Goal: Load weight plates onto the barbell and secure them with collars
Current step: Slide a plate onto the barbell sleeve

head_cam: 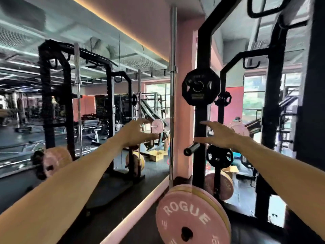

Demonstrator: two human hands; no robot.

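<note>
Lowest and nearest you, at the bottom centre of the frame, sits the pink ROGUE plate (191, 219) with more plates stacked behind it. Mid-frame, both your arms reach out: your left hand (135, 132) has its fingers spread and holds nothing; your right hand (219, 134) too — fingers apart, thumb just above the bare storage peg (192, 149). Higher on the rack upright (202, 50), above your right fingers, hangs a black plate (200, 86) — untouched.

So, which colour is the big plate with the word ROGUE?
Pink with white letters, on the ROGUE plate, clearest in the head view.
</note>
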